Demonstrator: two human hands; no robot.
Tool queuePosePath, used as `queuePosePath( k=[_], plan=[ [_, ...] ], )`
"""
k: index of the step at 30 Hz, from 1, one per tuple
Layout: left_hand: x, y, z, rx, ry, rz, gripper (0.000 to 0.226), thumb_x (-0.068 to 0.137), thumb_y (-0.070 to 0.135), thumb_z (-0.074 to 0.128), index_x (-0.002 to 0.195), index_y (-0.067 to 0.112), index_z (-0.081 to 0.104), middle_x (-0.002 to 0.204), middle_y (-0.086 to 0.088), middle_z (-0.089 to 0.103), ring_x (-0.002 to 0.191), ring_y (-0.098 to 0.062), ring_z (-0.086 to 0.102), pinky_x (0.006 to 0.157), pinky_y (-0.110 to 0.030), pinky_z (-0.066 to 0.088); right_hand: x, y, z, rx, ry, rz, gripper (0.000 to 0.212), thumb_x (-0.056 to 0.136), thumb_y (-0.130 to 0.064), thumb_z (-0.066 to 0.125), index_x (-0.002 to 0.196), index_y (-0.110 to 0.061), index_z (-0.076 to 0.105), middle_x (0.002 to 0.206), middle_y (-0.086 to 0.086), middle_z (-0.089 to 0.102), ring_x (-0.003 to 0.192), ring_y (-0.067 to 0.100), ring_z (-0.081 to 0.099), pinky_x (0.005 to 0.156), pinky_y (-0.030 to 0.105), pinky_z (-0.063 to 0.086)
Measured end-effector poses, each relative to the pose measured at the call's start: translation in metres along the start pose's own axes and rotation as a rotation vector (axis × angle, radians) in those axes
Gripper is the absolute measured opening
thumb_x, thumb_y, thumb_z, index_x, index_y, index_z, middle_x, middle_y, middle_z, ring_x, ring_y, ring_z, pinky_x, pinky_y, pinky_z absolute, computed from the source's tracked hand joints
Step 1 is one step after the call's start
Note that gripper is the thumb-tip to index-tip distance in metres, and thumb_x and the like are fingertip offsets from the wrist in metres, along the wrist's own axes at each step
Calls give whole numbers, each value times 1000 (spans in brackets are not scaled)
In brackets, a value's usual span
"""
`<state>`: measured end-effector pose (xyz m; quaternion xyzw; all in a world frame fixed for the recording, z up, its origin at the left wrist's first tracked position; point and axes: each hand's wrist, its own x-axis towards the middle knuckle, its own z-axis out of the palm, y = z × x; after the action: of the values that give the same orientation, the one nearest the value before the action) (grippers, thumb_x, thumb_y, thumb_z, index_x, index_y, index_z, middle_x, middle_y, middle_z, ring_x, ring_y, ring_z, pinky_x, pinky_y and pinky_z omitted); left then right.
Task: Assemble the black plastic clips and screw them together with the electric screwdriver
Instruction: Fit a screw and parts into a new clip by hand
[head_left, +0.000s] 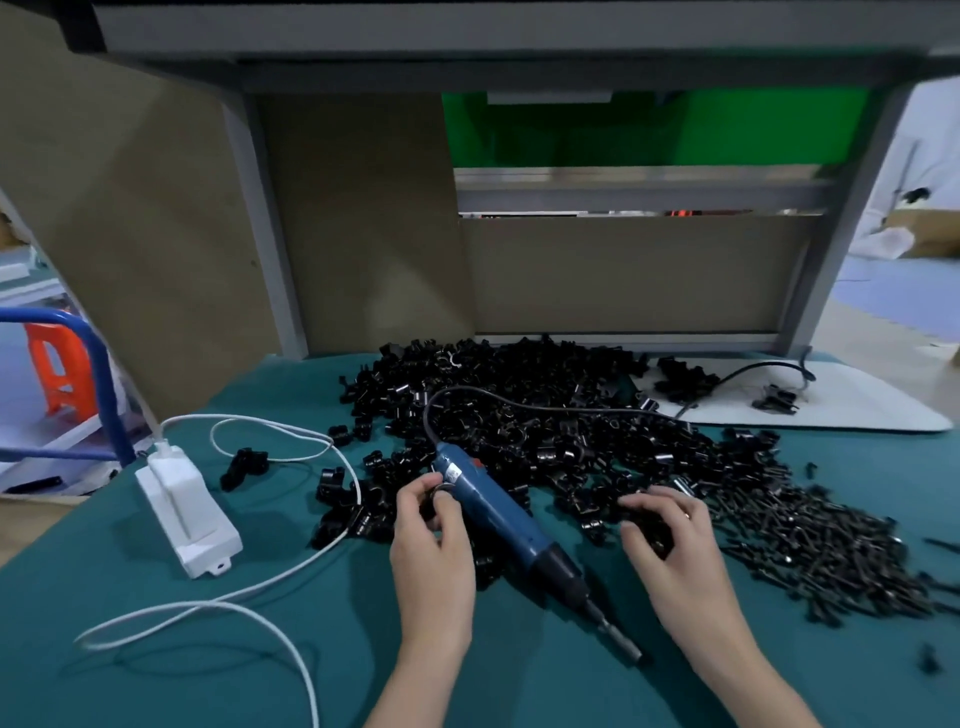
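Observation:
A big heap of black plastic clips (519, 410) covers the middle of the green table. A pile of black screws (810, 551) lies to its right. The blue electric screwdriver (498, 512) lies on the table between my hands, its bit pointing toward me and to the right. My left hand (431, 535) pinches a black clip (441, 493) just left of the screwdriver's body. At the near edge of the heap, my right hand (665, 535) curls its fingers round another black clip (652, 525).
A white power adapter (187, 509) with a white cable (218, 603) lies at the left. A white board (831, 400) with a few clips sits at the back right. Cardboard panels and a grey frame (270, 234) wall the back. The screwdriver's black cord (545, 405) crosses the heap.

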<state>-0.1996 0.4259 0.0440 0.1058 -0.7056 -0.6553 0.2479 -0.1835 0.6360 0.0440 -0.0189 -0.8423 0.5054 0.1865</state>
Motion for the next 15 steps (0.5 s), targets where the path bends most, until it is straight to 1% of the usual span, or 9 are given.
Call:
queuePosePath(
  k=[1, 2, 3, 5, 6, 8, 10, 12, 15],
  plan=[
    [-1, 1, 1, 14, -18, 20, 18, 103, 34, 45, 101, 50, 53, 78, 24, 64, 59, 3, 56, 53, -15, 47, 0, 2, 1, -47, -20, -33, 21, 100, -26, 63, 105, -47, 61, 126, -28, 38, 82, -12, 55, 70, 4, 43],
    [-2, 0, 1, 32, -35, 41, 17, 103, 37, 45, 101, 51, 53, 76, 25, 64, 59, 4, 56, 53, -15, 47, -1, 4, 3, -90, -43, -61, 23, 100, -27, 62, 105, -50, 59, 126, -31, 35, 83, -4, 57, 71, 7, 45],
    [-3, 0, 1, 52, -52, 57, 16, 102, 40, 45, 101, 54, 52, 75, 20, 64, 58, 1, 54, 52, -18, 46, -2, 5, 4, -130, -66, -87, 26, 100, -27, 62, 105, -52, 56, 124, -33, 33, 86, 1, 57, 71, 12, 48],
    [-5, -2, 3, 81, -85, 89, 16, 100, 44, 47, 103, 59, 50, 83, 13, 62, 61, -2, 52, 54, -20, 43, -3, 7, 5, -206, -99, -124, 30, 100, -29, 61, 103, -56, 50, 122, -28, 32, 93, 1, 56, 71, 22, 51],
    [-7, -2, 5, 88, -98, 110, 18, 100, 44, 48, 106, 61, 49, 93, 12, 61, 69, -2, 55, 59, -19, 45, -4, 8, 5, -230, -103, -137, 31, 100, -30, 60, 104, -59, 48, 123, -26, 32, 93, 0, 56, 71, 25, 51],
    [-14, 3, 9, 105, -114, 177, 24, 98, 46, 51, 112, 65, 47, 111, 24, 52, 94, 1, 56, 71, -11, 45, -4, 7, 5, -226, -95, -158, 29, 99, -34, 59, 105, -60, 48, 125, -30, 32, 90, 4, 57, 71, 27, 51],
    [-23, 10, 13, 138, -140, 255, 29, 95, 52, 49, 118, 69, 43, 115, 39, 39, 111, 7, 51, 80, -2, 41, -3, 6, 4, -175, -75, -164, 25, 98, -37, 61, 106, -59, 54, 126, -38, 34, 96, 5, 56, 73, 24, 51],
    [-31, 11, 17, 152, -171, 312, 38, 95, 52, 49, 126, 71, 39, 117, 42, 36, 115, 13, 47, 86, 5, 32, -2, 4, 4, -104, -31, -161, 24, 98, -36, 64, 107, -57, 58, 126, -39, 39, 101, 5, 55, 75, 16, 50],
    [-42, 11, 22, 170, -234, 363, 43, 98, 48, 48, 131, 73, 34, 119, 39, 40, 117, 9, 48, 91, 3, 32, 1, -1, 2, -7, 89, -166, 23, 96, -30, 68, 107, -50, 62, 119, -33, 50, 104, -3, 55, 81, 5, 42]
  ],
)
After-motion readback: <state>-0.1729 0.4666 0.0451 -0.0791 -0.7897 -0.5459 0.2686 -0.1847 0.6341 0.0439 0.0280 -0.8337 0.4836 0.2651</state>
